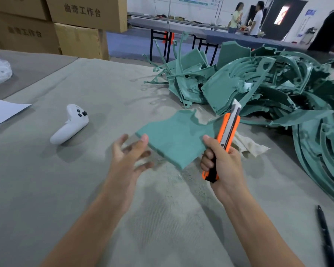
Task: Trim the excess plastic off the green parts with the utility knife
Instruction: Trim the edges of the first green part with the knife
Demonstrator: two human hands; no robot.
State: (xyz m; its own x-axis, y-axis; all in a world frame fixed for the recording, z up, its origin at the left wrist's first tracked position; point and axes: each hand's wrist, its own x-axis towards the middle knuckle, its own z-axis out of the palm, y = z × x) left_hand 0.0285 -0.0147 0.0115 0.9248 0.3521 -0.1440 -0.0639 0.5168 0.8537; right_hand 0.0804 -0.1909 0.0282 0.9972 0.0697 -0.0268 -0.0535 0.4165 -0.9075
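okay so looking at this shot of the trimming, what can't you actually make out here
Head view only:
- Green part: its underside faces away, and the right hand covers its right corner.
- Left hand: fingers motion-blurred, so whether it grips the part is unclear.
- Knife: the right hand hides the middle of its handle.
- Pile: parts overlap, and the right frame edge cuts it off.
- Pen: cut off by the bottom edge.

White controller (pixel 69 124), cardboard boxes (pixel 46 24), black pen (pixel 325 236)
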